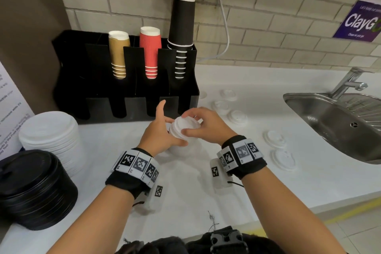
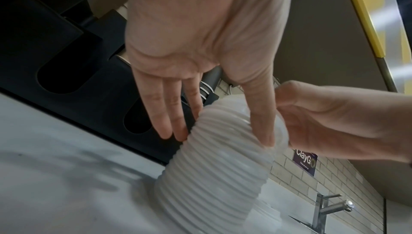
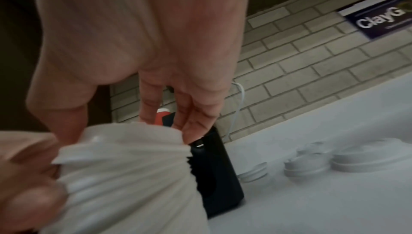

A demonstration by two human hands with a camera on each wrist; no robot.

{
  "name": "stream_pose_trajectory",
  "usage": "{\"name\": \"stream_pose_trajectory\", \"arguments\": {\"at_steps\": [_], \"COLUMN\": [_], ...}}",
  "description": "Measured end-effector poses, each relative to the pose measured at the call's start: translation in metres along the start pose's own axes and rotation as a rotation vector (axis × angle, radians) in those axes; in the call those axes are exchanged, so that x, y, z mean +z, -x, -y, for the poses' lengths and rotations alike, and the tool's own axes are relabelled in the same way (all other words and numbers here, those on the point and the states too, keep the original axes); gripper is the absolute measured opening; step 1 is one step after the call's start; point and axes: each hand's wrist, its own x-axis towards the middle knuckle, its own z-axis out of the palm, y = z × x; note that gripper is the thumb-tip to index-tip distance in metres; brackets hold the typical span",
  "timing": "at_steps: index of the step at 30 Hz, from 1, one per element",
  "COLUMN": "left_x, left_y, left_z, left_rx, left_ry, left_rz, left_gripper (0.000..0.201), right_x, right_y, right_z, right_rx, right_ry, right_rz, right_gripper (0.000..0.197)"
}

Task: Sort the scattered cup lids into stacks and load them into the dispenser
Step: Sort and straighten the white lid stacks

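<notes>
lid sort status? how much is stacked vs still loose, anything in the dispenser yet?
Done: a tall white lid stack and a black lid stack stand at the counter's left. In hand: the left hand steadies a small white lid stack while the right hand sets a lid on top. Left: several loose lids near the sink; the dispenser's front slots look empty.

wall: pale brick tile (image 1: 268, 27) | counter: white (image 1: 268, 187) | sink: steel (image 1: 329, 121) | sign: purple (image 1: 358, 20)

Bare counter (image 1: 185, 187) lies open; loose lids (image 1: 237, 117) crowd beside the dispenser (image 1: 123, 88).
</notes>
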Motion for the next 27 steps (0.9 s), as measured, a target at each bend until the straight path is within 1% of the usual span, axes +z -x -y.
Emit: {"name": "stream_pose_trajectory", "arguments": {"at_steps": [4, 7, 15, 17, 18, 21, 22, 24, 25, 26, 27], "left_x": [0.000, 0.001, 0.000, 0.000, 0.000, 0.000, 0.000, 0.000, -0.001, -0.001, -0.002], "left_y": [0.001, 0.001, 0.000, 0.002, 0.003, 0.005, 0.004, 0.004, 0.003, 0.001, 0.000], "left_z": [-0.001, -0.001, -0.002, -0.002, -0.003, -0.003, -0.002, -0.001, -0.001, -0.002, -0.002], "left_rx": [-0.023, -0.029, -0.036, -0.027, -0.015, 0.042, 0.054, 0.066, 0.066, 0.057, 0.042], "left_ry": [0.002, -0.015, -0.045, -0.046, -0.051, -0.068, -0.058, -0.051, -0.062, -0.078, -0.094], "left_rz": [-0.003, -0.001, 0.004, 0.013, 0.015, 0.004, 0.006, 0.014, 0.012, 0.011, 0.013], "left_gripper": [0.139, 0.139, 0.133, 0.124, 0.114, 0.073, 0.065, 0.059, 0.057, 0.057, 0.058], "right_x": [0.004, 0.005, 0.004, 0.004, 0.005, 0.006, 0.006, 0.002, -0.003, -0.011, -0.021], "right_y": [-0.005, -0.006, -0.015, -0.016, -0.015, -0.012, -0.010, -0.004, 0.001, 0.007, 0.013], "right_z": [0.009, 0.012, 0.019, 0.019, 0.017, 0.012, 0.011, 0.007, 0.003, -0.003, -0.012], "right_rx": [-0.038, -0.039, -0.069, -0.064, -0.055, -0.010, 0.000, 0.031, 0.081, 0.157, 0.251], "right_ry": [0.108, 0.167, 0.275, 0.271, 0.261, 0.200, 0.169, 0.029, -0.074, -0.158, -0.189], "right_rz": [0.019, 0.030, 0.108, 0.116, 0.112, 0.070, 0.061, 0.070, 0.067, 0.047, 0.015], "right_gripper": [0.044, 0.046, 0.048, 0.048, 0.048, 0.046, 0.045, 0.044, 0.044, 0.046, 0.048]}}
